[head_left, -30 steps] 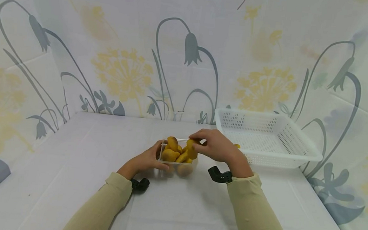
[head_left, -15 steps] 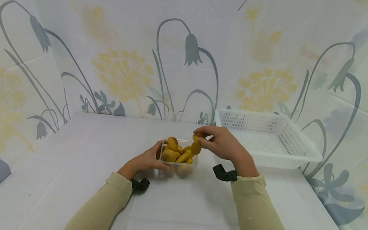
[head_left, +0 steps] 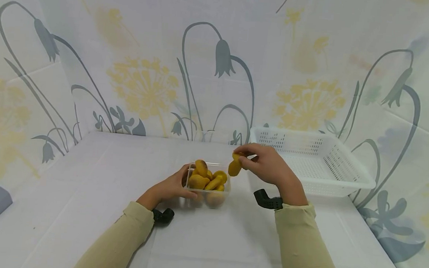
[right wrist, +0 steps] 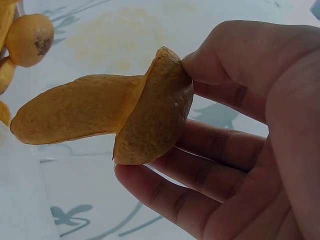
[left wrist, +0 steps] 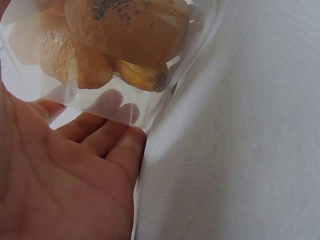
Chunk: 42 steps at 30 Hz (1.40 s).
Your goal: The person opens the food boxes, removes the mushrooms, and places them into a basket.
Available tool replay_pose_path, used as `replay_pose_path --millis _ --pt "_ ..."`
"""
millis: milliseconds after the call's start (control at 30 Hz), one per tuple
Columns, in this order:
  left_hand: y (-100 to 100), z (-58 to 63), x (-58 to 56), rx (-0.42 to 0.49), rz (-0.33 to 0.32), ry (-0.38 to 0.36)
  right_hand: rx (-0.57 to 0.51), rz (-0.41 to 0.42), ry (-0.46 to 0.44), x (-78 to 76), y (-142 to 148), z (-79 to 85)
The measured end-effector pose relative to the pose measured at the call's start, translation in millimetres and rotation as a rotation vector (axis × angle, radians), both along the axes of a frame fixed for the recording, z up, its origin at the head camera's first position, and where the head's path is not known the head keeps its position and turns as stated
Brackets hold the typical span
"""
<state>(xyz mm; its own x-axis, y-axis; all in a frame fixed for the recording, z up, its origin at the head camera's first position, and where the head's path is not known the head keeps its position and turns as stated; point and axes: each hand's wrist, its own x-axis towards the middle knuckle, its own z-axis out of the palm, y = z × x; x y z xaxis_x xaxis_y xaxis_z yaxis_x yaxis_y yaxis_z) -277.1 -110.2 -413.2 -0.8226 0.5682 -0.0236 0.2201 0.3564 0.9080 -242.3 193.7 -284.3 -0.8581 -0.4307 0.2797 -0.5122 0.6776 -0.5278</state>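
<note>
A clear plastic box [head_left: 201, 198] holding several yellow mushrooms [head_left: 198, 181] stands on the table in the head view. My left hand [head_left: 172, 184] grips its left side, thumb at the front. In the left wrist view, fingers [left wrist: 117, 142] of that hand lie against the see-through wall, with mushrooms [left wrist: 127, 30] behind it. Above and right of the box, my right hand [head_left: 266, 164] pinches one yellow mushroom [head_left: 234, 169] in the air. The right wrist view shows this mushroom [right wrist: 155, 120] held by its cap between thumb and fingers, its thick stem pointing left.
A white perforated basket [head_left: 329, 183] stands at the back right, partly behind my right hand. A faint clear plastic outline [head_left: 208, 136] shows behind the box. White cloth covers the table [head_left: 208, 240], and a flower-printed curtain [head_left: 216, 97] hangs around it.
My right hand has moved up and to the right with the pinched mushroom, from over the box's right side to beyond its edge. The left hand and the box have stayed in place.
</note>
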Motion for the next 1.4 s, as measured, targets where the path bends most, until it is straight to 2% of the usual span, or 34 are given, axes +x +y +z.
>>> replay_pose_path --millis 400,633,1400 --pt "0 0.0 -0.3 0.01 0.002 -0.012 -0.047 -0.056 -0.013 -5.3 24 2.8" --pt "0 0.8 0.5 0.011 -0.002 -0.009 -0.082 -0.113 -0.06 -4.2 37 4.0" --pt "1 -0.6 -0.4 0.01 0.001 -0.008 -0.164 -0.24 0.065 -4.1 68 4.5"
